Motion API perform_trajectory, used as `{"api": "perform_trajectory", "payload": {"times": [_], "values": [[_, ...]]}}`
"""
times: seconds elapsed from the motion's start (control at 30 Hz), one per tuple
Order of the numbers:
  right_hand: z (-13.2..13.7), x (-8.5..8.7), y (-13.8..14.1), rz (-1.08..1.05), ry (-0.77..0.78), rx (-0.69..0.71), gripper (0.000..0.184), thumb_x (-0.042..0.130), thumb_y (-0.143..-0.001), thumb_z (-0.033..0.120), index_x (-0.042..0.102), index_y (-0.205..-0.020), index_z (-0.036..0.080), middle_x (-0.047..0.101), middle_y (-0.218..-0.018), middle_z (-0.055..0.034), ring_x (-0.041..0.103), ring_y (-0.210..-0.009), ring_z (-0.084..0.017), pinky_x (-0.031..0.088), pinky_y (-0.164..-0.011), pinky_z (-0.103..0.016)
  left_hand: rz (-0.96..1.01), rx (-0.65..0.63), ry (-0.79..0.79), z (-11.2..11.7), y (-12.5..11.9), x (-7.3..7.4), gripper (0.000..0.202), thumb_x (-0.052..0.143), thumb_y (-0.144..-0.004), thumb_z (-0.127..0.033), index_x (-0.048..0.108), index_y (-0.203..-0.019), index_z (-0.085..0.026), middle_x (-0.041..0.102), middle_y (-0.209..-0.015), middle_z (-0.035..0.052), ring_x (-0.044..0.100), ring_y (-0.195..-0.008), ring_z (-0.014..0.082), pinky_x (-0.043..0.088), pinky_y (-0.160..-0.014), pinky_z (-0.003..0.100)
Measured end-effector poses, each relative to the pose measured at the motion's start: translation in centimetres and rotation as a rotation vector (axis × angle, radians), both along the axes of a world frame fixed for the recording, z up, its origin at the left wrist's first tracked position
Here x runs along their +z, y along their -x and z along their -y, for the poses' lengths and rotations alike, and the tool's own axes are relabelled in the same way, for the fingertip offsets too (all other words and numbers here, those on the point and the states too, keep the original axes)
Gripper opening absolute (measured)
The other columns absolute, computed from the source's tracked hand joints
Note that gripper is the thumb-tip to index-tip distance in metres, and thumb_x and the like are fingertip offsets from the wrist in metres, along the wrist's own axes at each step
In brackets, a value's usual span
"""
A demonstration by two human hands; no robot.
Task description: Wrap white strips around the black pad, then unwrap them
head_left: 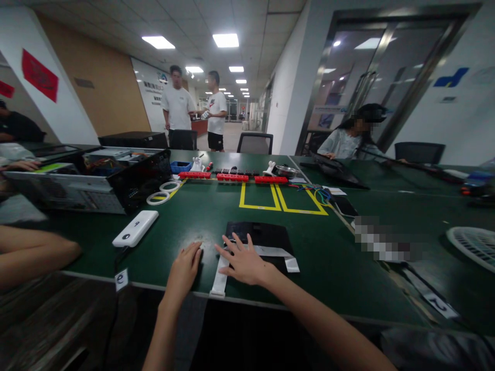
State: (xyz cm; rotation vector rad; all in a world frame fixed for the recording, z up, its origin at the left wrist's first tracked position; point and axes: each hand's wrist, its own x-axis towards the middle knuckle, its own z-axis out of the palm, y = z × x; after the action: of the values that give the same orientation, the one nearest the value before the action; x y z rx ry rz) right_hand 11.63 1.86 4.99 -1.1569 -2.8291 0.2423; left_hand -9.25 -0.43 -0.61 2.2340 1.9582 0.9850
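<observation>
A black, flat panel-like piece [270, 234] lies on the green table in front of me. Across it runs a flat grey-white ribbon cable [275, 251], with one end hanging toward the table's near edge and the other folded at the right. My right hand [243, 263] is spread over the panel and the cable, fingers apart, pressing or resting on them. Left of the panel, my left hand [187, 263] lies on the table with its fingers extended close together. Nothing shows in its grasp, though its palm side is hidden.
A white power bank [136, 228] lies at left, before an opened computer case [116, 180]. Red strips [232, 177] and white cable rings [158, 197] sit farther back, near yellow tape outlines [261, 208]. Another person's arm [34, 252] rests at left; a person [356, 134] sits at right.
</observation>
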Motion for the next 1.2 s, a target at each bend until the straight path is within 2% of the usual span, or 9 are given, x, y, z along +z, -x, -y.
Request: {"api": "perform_trajectory", "payload": {"times": [0.07,0.13,0.3,0.5,0.7,0.83,0.93,1.1,1.2], "values": [[-0.4,-1.2,-0.2,0.032,0.061,0.014,0.069,0.024,-0.086,0.066,0.018,-0.146,0.03,0.011,-0.153,-0.0091,0.005,-0.138,-0.035,0.001,-0.101,-0.068,-0.019,0.001,0.001,0.2,-0.1,-0.5,0.034,0.035,-0.093,-0.027,0.06,-0.115,-0.019,0.064,-0.12,0.0085,0.055,-0.117,0.0232,0.037,-0.102,0.044],[-0.7,-1.7,-0.8,0.024,0.089,0.015,0.067,0.019,-0.088,0.065,0.016,-0.146,0.032,0.009,-0.154,-0.0074,0.001,-0.139,-0.033,-0.002,-0.102,-0.066,-0.043,0.0,0.004,0.3,-0.2,-0.7,0.033,0.037,-0.092,-0.027,0.061,-0.113,-0.019,0.064,-0.12,0.008,0.054,-0.118,0.0231,0.036,-0.103,0.045],[-1.3,-0.6,-3.6,0.036,0.173,0.027,0.063,0.017,-0.09,0.062,0.019,-0.145,0.033,0.01,-0.153,-0.0052,0.0,-0.139,-0.03,-0.005,-0.103,-0.064,-0.066,-0.007,0.039,0.4,-0.1,-0.6,0.034,0.036,-0.093,-0.028,0.061,-0.114,-0.018,0.062,-0.122,0.0075,0.051,-0.121,0.022,0.034,-0.105,0.044],[-2.2,0.0,-9.3,0.047,0.212,-0.041,0.057,0.023,-0.092,0.057,0.021,-0.144,0.035,0.012,-0.153,-0.0034,0.002,-0.139,-0.027,-0.006,-0.105,-0.061,-0.07,-0.003,0.046,0.5,-0.1,-0.5,0.034,0.037,-0.093,-0.03,0.061,-0.114,-0.019,0.062,-0.123,0.0069,0.051,-0.121,0.0217,0.033,-0.105,0.044],[-3.1,-0.7,-16.0,0.034,0.14,-0.193,0.055,0.031,-0.09,0.056,0.025,-0.142,0.038,0.016,-0.152,-0.0018,0.006,-0.139,-0.027,-0.002,-0.105,-0.061,-0.057,0.003,0.041,0.4,-0.2,-0.5,0.033,0.039,-0.092,-0.031,0.062,-0.113,-0.019,0.063,-0.122,0.0077,0.052,-0.12,0.0216,0.033,-0.105,0.044],[-3.4,-1.0,-19.3,0.023,0.097,-0.269,0.053,0.036,-0.089,0.054,0.03,-0.14,0.039,0.021,-0.151,-0.0015,0.011,-0.138,-0.028,0.003,-0.105,-0.062,-0.061,0.004,0.041,0.3,-0.2,-0.6,0.034,0.039,-0.092,-0.031,0.061,-0.114,-0.019,0.063,-0.122,0.0078,0.051,-0.121,0.0217,0.033,-0.105,0.044],[-3.4,-1.2,-20.9,0.019,0.11,-0.297,0.054,0.036,-0.088,0.055,0.031,-0.139,0.039,0.022,-0.15,-0.001,0.01,-0.138,-0.028,0.002,-0.105,-0.062,-0.065,0.004,0.04,0.3,-0.2,-0.7,0.034,0.039,-0.092,-0.032,0.061,-0.114,-0.018,0.063,-0.122,0.0078,0.051,-0.121,0.0219,0.033,-0.105,0.044],[-3.7,-1.2,-22.4,-0.042,0.226,-0.32,0.053,0.029,-0.09,0.053,0.03,-0.14,0.037,0.018,-0.151,0.001,0.004,-0.139,-0.025,-0.005,-0.106,-0.059,-0.065,0.007,0.034,0.3,-0.1,-0.7,0.034,0.04,-0.091,-0.032,0.061,-0.114,-0.019,0.063,-0.122,0.0075,0.052,-0.12,0.0217,0.034,-0.105,0.044],[-3.8,-0.9,-23.0,-0.123,0.271,-0.336,0.052,0.029,-0.09,0.047,0.034,-0.139,0.034,0.024,-0.149,0.0013,0.008,-0.139,-0.024,-0.003,-0.108,-0.057,-0.064,0.008,0.03,0.4,-0.2,-0.5,0.033,0.04,-0.091,-0.032,0.062,-0.113,-0.02,0.063,-0.122,0.0072,0.053,-0.119,0.022,0.034,-0.105,0.044]]}}
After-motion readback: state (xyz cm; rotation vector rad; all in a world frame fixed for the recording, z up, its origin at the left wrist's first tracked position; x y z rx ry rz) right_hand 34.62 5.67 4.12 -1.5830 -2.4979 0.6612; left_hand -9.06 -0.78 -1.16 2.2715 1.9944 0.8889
